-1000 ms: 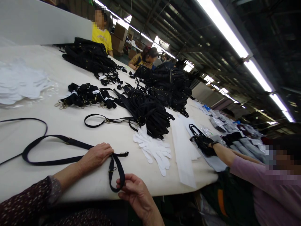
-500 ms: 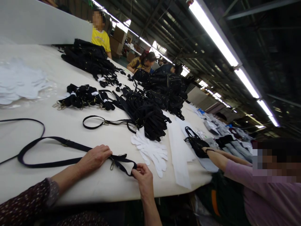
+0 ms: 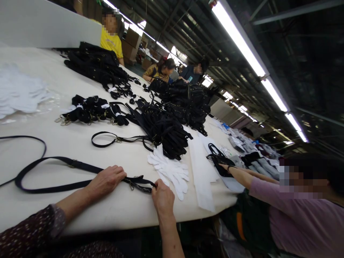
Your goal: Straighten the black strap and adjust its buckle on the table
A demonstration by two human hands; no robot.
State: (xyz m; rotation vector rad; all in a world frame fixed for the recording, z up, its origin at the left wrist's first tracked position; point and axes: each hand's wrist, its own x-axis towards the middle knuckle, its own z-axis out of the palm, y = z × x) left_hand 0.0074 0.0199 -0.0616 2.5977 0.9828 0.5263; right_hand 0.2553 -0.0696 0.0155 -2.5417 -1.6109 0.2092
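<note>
A black strap (image 3: 53,187) with metal fittings lies in a long loop across the near side of the table. My left hand (image 3: 109,179) is closed over its middle, palm down, the fingertips hidden underneath. At the strap's right end my right hand (image 3: 162,196) grips the folded end, knuckles up. Between the two hands the strap runs doubled, with a small metal snap hook (image 3: 131,185) hanging at its edge. Just beyond my right hand lies a stack of white glove-shaped pieces (image 3: 172,170). A second black strap (image 3: 103,145) curls behind my left hand.
Piles of black straps (image 3: 163,130), bundled straps with hooks (image 3: 92,109) and black bags (image 3: 185,102) cover the table's far part. White pieces in plastic (image 3: 21,91) lie left. White sheets (image 3: 200,175) lie right, near a co-worker in purple (image 3: 292,215) handling a black bag.
My right hand has turned knuckles up and closed around the strap's end. The open loop between my hands has been drawn narrow. The view has shifted slightly.
</note>
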